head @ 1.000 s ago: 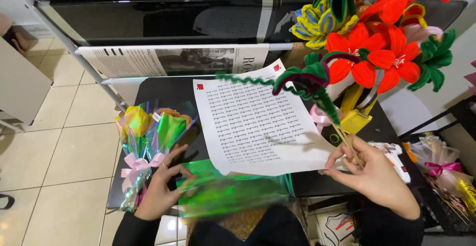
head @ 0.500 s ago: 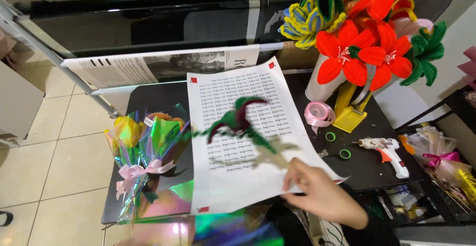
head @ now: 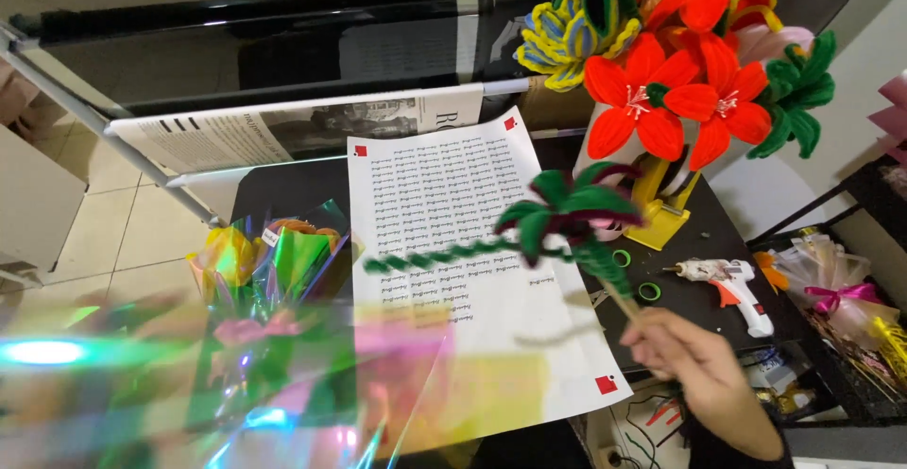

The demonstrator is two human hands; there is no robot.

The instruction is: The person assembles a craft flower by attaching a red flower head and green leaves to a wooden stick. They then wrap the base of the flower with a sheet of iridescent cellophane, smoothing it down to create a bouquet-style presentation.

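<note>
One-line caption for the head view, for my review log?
Right hand holds a green pipe-cleaner stem above a printed sheet; iridescent film blurs the foreground.

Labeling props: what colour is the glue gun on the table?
White glue gun with an orange trigger; head view.

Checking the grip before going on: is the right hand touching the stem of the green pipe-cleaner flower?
Touching. In the head view the right hand has its fingers closed around the bottom of the green pipe-cleaner flower stem, holding it above the printed sheet.

Head view, steeply down, close over table
</note>
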